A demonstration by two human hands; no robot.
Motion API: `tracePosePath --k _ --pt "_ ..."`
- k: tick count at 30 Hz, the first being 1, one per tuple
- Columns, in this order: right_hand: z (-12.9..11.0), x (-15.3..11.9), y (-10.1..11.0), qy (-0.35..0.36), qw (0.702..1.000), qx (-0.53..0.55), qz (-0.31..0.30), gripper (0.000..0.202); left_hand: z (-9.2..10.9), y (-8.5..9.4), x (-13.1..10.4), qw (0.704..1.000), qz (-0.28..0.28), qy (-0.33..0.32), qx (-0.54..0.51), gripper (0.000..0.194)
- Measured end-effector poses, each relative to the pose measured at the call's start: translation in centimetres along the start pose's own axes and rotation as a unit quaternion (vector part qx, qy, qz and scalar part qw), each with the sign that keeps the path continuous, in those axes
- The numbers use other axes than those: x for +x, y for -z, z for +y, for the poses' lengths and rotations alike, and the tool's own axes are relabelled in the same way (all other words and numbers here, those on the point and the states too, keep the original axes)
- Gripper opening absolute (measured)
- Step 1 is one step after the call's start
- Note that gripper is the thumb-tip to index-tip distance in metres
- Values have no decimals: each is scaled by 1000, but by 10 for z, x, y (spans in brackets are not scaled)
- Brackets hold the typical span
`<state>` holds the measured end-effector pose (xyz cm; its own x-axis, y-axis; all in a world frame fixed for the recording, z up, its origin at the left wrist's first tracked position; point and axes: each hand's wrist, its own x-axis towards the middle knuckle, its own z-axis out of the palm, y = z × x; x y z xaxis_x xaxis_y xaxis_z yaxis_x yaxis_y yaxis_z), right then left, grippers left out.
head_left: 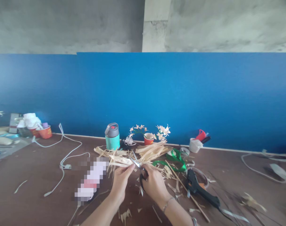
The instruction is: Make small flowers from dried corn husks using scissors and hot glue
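My right hand [155, 184] is closed round the black handles of a pair of scissors [135, 161], whose blades point up and to the left. The two blades stand apart. Thumb and fingers of my left hand [119, 183] pinch a pale strip of dried husk [121, 160] just left of the blades. Whether the blades touch the strip I cannot tell. Behind my hands lies a loose pile of dried husks [154, 150]. Small husk scraps [126, 216] are scattered on the brown table [39, 188] around my forearms.
A black glue gun [201, 191], a thin stick [187, 191] and green ribbon [178, 160] lie right. At the back stand a teal flask [112, 142], a red cup [149, 139] with pale flowers and a white container [195, 145]. White cables [67, 153] run left; a blue partition [143, 94] closes the back.
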<state>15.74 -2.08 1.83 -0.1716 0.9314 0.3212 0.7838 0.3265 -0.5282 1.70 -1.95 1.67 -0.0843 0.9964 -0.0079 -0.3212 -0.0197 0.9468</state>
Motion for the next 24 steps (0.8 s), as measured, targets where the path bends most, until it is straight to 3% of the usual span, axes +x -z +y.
tracePosePath --k 24 --pt "-1 -1 0 -4 1000 2 -9 33 -2 2 1 1000 -5 6 16 31"
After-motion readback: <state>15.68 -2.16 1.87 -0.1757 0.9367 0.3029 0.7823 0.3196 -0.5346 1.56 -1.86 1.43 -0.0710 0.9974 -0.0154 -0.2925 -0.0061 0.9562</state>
